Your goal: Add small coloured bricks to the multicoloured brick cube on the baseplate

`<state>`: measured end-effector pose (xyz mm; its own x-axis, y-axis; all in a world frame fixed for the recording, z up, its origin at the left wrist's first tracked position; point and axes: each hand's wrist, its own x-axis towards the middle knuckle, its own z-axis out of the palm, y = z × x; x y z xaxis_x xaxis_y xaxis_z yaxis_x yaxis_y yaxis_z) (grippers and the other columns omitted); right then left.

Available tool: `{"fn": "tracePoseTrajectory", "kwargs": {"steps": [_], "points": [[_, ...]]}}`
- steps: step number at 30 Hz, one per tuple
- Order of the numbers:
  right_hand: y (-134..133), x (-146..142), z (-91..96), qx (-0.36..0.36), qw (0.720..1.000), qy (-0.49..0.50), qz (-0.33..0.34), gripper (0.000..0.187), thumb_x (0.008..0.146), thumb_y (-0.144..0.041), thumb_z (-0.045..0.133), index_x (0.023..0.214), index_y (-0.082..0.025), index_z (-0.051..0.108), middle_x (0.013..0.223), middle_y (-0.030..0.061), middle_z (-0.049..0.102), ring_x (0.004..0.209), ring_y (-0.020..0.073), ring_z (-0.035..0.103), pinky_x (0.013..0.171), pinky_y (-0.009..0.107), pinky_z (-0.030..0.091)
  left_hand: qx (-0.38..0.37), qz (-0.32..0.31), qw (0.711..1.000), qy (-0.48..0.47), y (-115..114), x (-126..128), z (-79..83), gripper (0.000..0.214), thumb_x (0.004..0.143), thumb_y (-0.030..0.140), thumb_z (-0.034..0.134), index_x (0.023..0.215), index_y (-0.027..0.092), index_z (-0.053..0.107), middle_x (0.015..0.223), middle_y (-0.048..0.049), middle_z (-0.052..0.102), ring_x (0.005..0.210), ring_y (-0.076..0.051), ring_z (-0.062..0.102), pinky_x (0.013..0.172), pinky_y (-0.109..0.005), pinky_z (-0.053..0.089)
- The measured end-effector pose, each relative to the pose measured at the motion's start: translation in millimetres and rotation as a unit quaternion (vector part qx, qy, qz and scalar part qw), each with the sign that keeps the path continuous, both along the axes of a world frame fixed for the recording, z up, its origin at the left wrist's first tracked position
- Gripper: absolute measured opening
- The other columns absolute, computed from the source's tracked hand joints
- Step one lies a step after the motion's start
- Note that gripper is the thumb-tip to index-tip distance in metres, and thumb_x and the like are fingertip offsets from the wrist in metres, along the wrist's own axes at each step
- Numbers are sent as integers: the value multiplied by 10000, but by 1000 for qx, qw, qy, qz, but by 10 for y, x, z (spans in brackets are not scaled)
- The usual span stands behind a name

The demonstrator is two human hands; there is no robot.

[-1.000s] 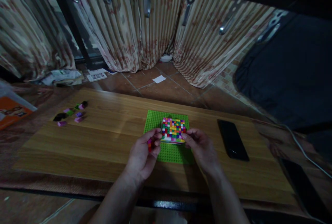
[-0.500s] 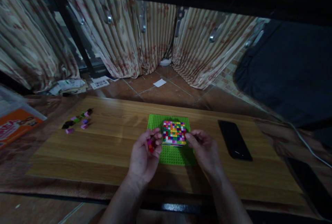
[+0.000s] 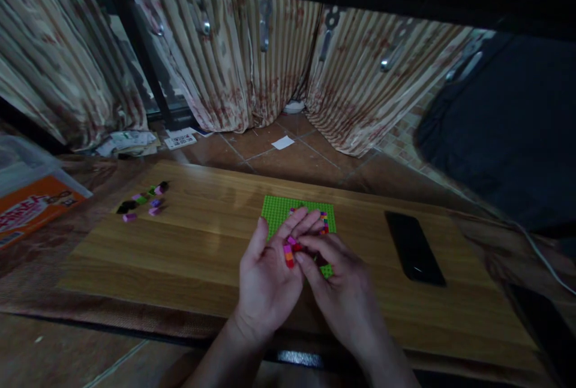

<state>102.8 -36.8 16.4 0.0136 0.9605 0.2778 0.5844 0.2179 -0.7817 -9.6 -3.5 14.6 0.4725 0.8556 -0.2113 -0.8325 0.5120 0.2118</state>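
My left hand [image 3: 272, 280] is palm up with its fingers stretched out, cradling a few small toy bricks. Among them is a pink, orange and red strip of bricks [image 3: 288, 256], with a pink brick [image 3: 291, 240] beside it. My right hand [image 3: 344, 283] reaches over the left palm, thumb and forefinger pinched at a red brick [image 3: 297, 247]. Behind both hands lies a green baseplate [image 3: 275, 211]. On it stands a multicoloured brick build [image 3: 324, 220], mostly hidden by my fingers.
Several loose pink, green, purple and black bricks [image 3: 129, 217] lie at the left of the wooden table [image 3: 180, 256]. A black phone [image 3: 414, 248] rests to the right. A clear tub with an orange label [image 3: 40, 208] stands at the far left.
My left hand has opened out flat and moved right, now covering most of the brick build. My right hand has left the build's side and come to the bricks in the left palm.
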Motion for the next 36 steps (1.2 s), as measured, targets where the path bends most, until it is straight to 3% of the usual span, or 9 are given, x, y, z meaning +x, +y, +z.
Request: {"fn": "tracePoseTrajectory", "kwargs": {"steps": [4, 7, 10, 12, 15, 19, 26, 36], "points": [[8, -41, -65, 34, 999, -27, -22, 141, 892, -175, 552, 941, -223, 676, 949, 45, 671, 883, 175, 641, 790, 297, 512, -3, 0, 1000, 0, -16, 22, 6, 586, 912, 515, 412, 1245, 62, 577, 1333, -176, 577, 1336, -279, 428, 1131, -379, 287], [5, 68, -31, 41, 998, 27, -41, 120, 889, -210, 575, 936, -232, 684, 939, 31, 697, 858, 160, 656, 773, 284, 523, -14, 12, 1000, 8, 3, 0, 23, 563, 908, 500, 428, 1215, 59, 595, 1305, -186, 591, 1280, -275, 490, 1082, -369, 365], [28, 345, -2, 40, 979, 135, -150, 108, 817, -287, 677, 901, -225, 706, 878, 23, 733, 767, 157, 675, 699, 276, 543, -47, 47, 996, 56, 64, -64, -4, 458, 909, 424, 459, 1103, 53, 644, 1144, -178, 664, 1064, -233, 625, 934, -339, 497], [58, 547, -43, -2, 961, 183, -206, 137, 742, -309, 742, 827, -203, 720, 783, 18, 735, 683, 149, 666, 642, 267, 539, -87, 64, 986, 129, 115, -115, -52, 320, 897, 310, 500, 973, 48, 667, 905, -128, 691, 783, -147, 650, 712, -241, 541], [109, 725, -208, -92, 944, 241, -204, 203, 630, -321, 804, 753, -181, 724, 677, 11, 710, 600, 143, 632, 559, 255, 514, -143, 75, 959, 232, 171, -171, -129, 113, 835, 129, 551, 841, 63, 643, 696, -42, 614, 526, -59, 515, 436, -144, 400], [156, 708, -447, -148, 941, 259, -161, 247, 663, -378, 770, 819, -188, 743, 724, 33, 726, 635, 164, 641, 586, 290, 522, -137, 65, 959, 240, 184, -192, -178, 90, 811, 84, 550, 853, 62, 627, 685, -15, 562, 492, -38, 440, 384, -132, 320], [178, 630, -485, -149, 963, 179, -136, 227, 724, -385, 729, 867, -210, 751, 821, 47, 742, 725, 195, 667, 688, 331, 521, -135, 33, 960, 243, 167, -152, -213, 93, 810, 94, 558, 875, 66, 618, 687, -7, 529, 485, -32, 384, 364, -136, 254], [189, 542, -443, -98, 974, 163, -126, 200, 710, -374, 754, 728, -191, 675, 692, 6, 692, 660, 165, 639, 614, 261, 478, -124, 21, 965, 231, 147, -129, -278, 106, 816, 123, 575, 886, 62, 625, 687, -3, 524, 503, -33, 385, 373, -137, 248]]}}
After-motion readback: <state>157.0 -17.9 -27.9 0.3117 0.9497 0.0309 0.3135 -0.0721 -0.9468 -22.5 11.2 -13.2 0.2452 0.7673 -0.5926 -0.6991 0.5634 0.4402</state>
